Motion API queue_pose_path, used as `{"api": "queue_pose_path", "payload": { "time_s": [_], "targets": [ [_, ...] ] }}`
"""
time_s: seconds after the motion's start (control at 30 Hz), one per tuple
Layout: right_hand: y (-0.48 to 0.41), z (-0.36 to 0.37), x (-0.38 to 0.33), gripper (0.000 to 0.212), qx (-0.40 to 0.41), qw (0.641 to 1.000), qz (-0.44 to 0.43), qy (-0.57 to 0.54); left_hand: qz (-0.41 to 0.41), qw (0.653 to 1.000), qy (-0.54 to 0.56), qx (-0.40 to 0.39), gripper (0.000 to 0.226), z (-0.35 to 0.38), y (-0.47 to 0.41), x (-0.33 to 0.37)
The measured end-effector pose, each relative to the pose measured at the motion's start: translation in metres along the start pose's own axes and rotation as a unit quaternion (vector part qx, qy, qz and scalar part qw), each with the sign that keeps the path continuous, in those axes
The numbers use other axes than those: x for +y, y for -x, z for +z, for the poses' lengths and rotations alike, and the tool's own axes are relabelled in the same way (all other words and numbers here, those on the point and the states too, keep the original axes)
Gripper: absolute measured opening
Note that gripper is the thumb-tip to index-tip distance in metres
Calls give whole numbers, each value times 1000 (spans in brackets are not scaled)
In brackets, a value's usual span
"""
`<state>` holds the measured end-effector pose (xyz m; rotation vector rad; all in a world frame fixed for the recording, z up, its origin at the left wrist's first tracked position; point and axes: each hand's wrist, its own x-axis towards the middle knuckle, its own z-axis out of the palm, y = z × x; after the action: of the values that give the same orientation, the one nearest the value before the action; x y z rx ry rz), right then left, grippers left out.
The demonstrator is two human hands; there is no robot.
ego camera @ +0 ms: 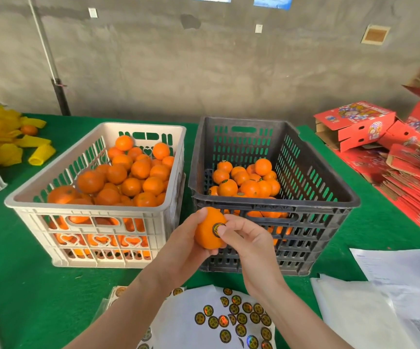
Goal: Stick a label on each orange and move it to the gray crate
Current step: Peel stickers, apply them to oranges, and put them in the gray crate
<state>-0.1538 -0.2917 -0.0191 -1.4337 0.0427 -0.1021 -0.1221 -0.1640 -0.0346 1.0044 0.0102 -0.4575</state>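
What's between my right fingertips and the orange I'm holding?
A round black label, partly under the right hand, on the orange the left hand holds; head view.

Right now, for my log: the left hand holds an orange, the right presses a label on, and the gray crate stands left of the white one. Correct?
No: the head view shows the gray crate right of the white crate. The rest holds: left hand holds orange, right hand presses label.
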Motion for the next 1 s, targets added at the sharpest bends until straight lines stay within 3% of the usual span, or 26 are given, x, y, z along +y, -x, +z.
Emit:
{"api": "queue_pose_path", "payload": {
  "time_s": [0.23,0.37,0.57,0.7,0.83,0.93,1.0],
  "targets": [
    [3,0,12,13,41,988,-113,99,38,998,-56,20,56,3,2,0],
    [7,0,13,39,33,988,-120,91,57,994,-90,19,56,4,6,2],
    [13,-3,7,63,-72,971,-165,155,111,971,-209,39,44,12,14,7],
    [4,-3,-6,71,-58,955,-219,189,142,960,-239,19,60,24,13,23],
    [-18,-6,-31,66,-52,930,-290,220,236,909,-343,-9,68,28,-6,58],
    [-51,-9,-53,64,-46,918,-312,238,267,875,-401,49,45,22,-50,84],
    [-90,-10,-66,67,-18,920,-295,259,275,790,-538,103,20,18,-83,96]
  ]
}}
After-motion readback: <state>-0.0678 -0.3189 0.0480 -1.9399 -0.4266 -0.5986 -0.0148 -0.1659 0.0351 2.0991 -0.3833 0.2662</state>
